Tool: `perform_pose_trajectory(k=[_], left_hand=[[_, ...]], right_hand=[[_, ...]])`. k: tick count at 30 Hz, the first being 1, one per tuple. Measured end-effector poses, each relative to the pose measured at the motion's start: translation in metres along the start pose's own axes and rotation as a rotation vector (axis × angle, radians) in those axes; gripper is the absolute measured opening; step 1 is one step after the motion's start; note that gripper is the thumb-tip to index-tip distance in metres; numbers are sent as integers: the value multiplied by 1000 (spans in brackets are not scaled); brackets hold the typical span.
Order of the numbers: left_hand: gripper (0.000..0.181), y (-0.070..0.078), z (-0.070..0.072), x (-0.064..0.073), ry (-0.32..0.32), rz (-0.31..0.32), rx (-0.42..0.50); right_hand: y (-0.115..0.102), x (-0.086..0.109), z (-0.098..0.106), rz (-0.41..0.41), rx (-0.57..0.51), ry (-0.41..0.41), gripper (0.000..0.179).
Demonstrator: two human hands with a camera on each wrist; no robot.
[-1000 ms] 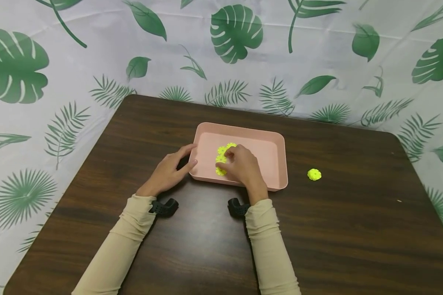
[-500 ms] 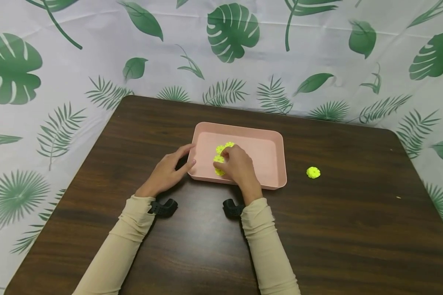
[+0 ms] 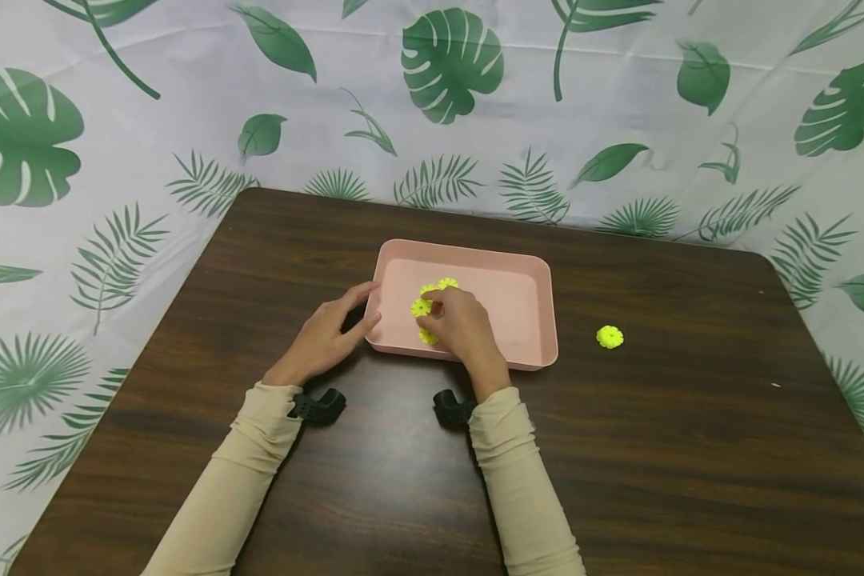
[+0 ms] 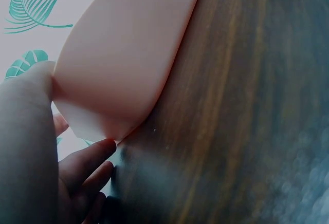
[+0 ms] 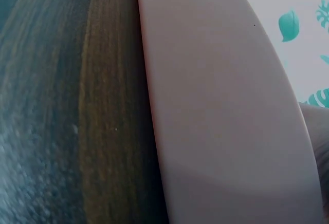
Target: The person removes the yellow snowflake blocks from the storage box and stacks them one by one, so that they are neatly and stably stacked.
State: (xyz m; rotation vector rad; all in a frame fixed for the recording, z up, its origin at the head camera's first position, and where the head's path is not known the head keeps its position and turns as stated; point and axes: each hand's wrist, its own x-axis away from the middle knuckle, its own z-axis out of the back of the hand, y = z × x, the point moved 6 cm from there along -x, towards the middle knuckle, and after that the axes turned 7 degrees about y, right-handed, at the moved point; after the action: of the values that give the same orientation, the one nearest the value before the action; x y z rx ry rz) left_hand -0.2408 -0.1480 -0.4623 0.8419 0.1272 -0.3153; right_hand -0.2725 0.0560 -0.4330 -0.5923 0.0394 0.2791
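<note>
A pink rectangular tray (image 3: 504,260) stands on the table. Yellow flower-shaped discs lie in it, among them one at the back (image 3: 447,283) and one near the front wall (image 3: 428,337). My right hand (image 3: 463,322) reaches over the front wall and pinches a yellow flower-shaped disc (image 3: 421,308) between thumb and index finger. My left hand (image 3: 326,334) rests against the tray's left end, thumb and index fingertip at the rim. In the left wrist view, other fingers (image 4: 85,165) lie at the tray's lower corner. The right wrist view shows mostly the tray's outer wall (image 5: 221,95).
Right of the tray, another yellow flower-shaped piece (image 3: 609,337) lies on the dark wooden table (image 3: 691,416). A leaf-printed white cloth (image 3: 533,104) hangs behind the table. Each wrist wears a black camera mount.
The right thumb and index finger have shifted slightly left, and the pinched disc has moved left of the others in the tray. The left hand stays at the tray's end.
</note>
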Motion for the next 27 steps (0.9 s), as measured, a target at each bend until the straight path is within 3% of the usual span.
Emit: perform_pose_trajectory(k=[15,27], left_hand=[[59,3,-3,-1,5,-13,12],[59,2,-1,0,7,-19,21]], right_hand=[[8,2,7,10,-34,39,33],[37,16,66,40,-115,280,32]])
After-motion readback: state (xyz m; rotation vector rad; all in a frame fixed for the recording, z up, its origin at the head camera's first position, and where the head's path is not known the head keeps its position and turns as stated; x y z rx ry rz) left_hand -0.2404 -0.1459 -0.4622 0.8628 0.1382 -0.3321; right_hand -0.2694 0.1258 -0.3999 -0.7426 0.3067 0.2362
